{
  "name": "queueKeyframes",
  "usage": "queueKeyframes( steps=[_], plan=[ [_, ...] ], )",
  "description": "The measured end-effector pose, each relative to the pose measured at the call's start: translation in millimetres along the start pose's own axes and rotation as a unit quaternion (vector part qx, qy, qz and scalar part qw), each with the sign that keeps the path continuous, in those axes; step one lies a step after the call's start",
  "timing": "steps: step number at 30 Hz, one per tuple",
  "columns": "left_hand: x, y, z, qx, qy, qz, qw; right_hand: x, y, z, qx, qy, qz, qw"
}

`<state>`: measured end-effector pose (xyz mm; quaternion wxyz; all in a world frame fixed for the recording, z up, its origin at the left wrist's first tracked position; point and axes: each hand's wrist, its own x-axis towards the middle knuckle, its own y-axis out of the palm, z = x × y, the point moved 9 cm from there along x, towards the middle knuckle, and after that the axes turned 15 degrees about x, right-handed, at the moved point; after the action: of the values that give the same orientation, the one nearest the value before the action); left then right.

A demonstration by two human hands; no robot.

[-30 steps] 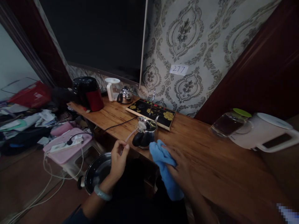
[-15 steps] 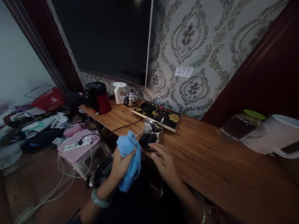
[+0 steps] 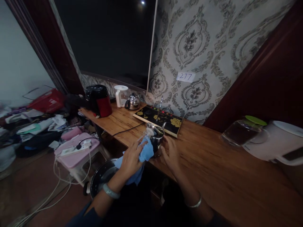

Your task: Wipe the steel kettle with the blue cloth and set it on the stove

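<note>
A shiny steel kettle (image 3: 157, 132) stands at the table's front edge, its lid (image 3: 149, 130) tilted up on the left side. My left hand (image 3: 132, 159) is closed on a light blue cloth (image 3: 146, 150) and presses it against the kettle's left side, where the cloth covers the handle. Part of the cloth hangs below that hand. Against the kettle's lower right side, my right hand (image 3: 170, 154) curves its fingers and thumb around the body, steadying it.
Behind the kettle lies a black tea stove (image 3: 161, 117) with gold flowers and a thin tap. A second small kettle (image 3: 133, 102), a white-handled jug (image 3: 121, 96) and a red-black appliance (image 3: 100, 101) stand left. A black basin (image 3: 94, 181) sits below; a glass pot (image 3: 241, 130) stands right.
My left hand has brought the cloth forward from in front of the kettle onto its handle side. My right hand has moved up and right onto the kettle's side.
</note>
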<state>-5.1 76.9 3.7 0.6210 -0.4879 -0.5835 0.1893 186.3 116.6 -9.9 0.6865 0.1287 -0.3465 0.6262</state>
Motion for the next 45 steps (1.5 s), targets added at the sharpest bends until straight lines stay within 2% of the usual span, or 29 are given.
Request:
queueKeyframes(
  steps=[6, 10, 14, 16, 18, 20, 22, 23, 25, 28, 29, 31, 34, 37, 39, 40, 41, 43, 45],
  plan=[
    [-21, 13, 21, -0.021, -0.011, 0.012, 1.000, -1, 0, -1, -0.003, 0.005, 0.005, 1.000],
    [-33, 23, 32, -0.115, -0.057, -0.023, 0.991, -3, 1, -2, 0.001, 0.007, -0.001, 1.000],
    [-45, 45, 44, -0.252, -0.190, -0.030, 0.949, -5, 2, -5, 0.014, -0.003, -0.011, 1.000],
    [-49, 56, 45, -0.324, -0.231, 0.006, 0.917, -5, 3, -6, 0.019, -0.012, -0.008, 1.000],
    [-49, 54, 47, -0.369, -0.250, 0.037, 0.894, -6, 4, -8, 0.023, -0.016, 0.001, 1.000],
    [-43, 35, 60, -0.377, -0.266, 0.032, 0.886, -8, 4, -10, 0.029, -0.012, 0.003, 1.000],
    [-31, 3, 81, -0.361, -0.278, -0.011, 0.890, -13, 1, -15, 0.039, 0.002, -0.007, 0.999],
    [-22, -16, 92, -0.349, -0.282, -0.038, 0.893, -17, 0, -19, 0.047, 0.013, -0.015, 0.999],
    [-1, -62, 120, -0.288, -0.298, -0.143, 0.899, -27, -1, -30, 0.063, 0.045, -0.028, 0.997],
    [46, -117, 146, -0.183, -0.261, -0.255, 0.913, -45, -3, -49, 0.062, 0.081, -0.043, 0.994],
    [64, -130, 152, -0.150, -0.243, -0.286, 0.915, -50, -6, -54, 0.053, 0.085, -0.052, 0.994],
    [98, -142, 165, -0.094, -0.223, -0.308, 0.920, -58, -12, -63, 0.039, 0.093, -0.069, 0.993],
    [135, -125, 184, -0.016, -0.258, -0.234, 0.937, -66, -21, -70, 0.048, 0.119, -0.084, 0.988],
    [132, -92, 183, 0.017, -0.274, -0.185, 0.944, -72, -20, -68, 0.090, 0.165, -0.081, 0.979],
    [117, -60, 163, -0.058, -0.224, -0.146, 0.962, -74, -10, -62, 0.131, 0.204, -0.062, 0.968],
    [106, -38, 150, -0.129, -0.203, -0.099, 0.966, -75, -2, -57, 0.151, 0.220, -0.048, 0.962],
    [93, -13, 135, -0.205, -0.193, -0.031, 0.959, -75, 7, -50, 0.167, 0.233, -0.031, 0.957],
    [63, 27, 103, -0.329, -0.196, 0.073, 0.921, -72, 24, -36, 0.192, 0.247, 0.003, 0.950],
    [40, 44, 77, -0.373, -0.198, 0.104, 0.901, -68, 38, -24, 0.207, 0.253, 0.029, 0.945]
  ],
)
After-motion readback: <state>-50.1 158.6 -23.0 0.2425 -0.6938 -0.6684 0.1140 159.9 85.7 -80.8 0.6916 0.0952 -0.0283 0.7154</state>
